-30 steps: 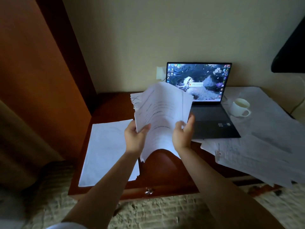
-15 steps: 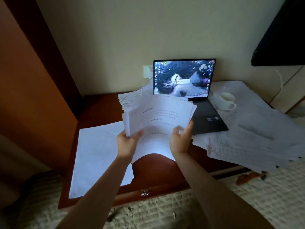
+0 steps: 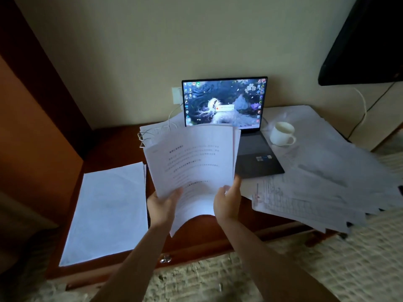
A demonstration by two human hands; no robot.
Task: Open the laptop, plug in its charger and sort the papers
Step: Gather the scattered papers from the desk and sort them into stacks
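Above the desk, your view has swung nearer the open laptop; your sheaf of papers has tipped flatter, left hand and right hand still pinching its lower edge.

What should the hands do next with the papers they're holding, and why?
Probably lay the held sheets on the neat stack at the desk's left. The laptop is already open and lit, both the left hand and right hand grip the sheets, and loose papers remain at the right.
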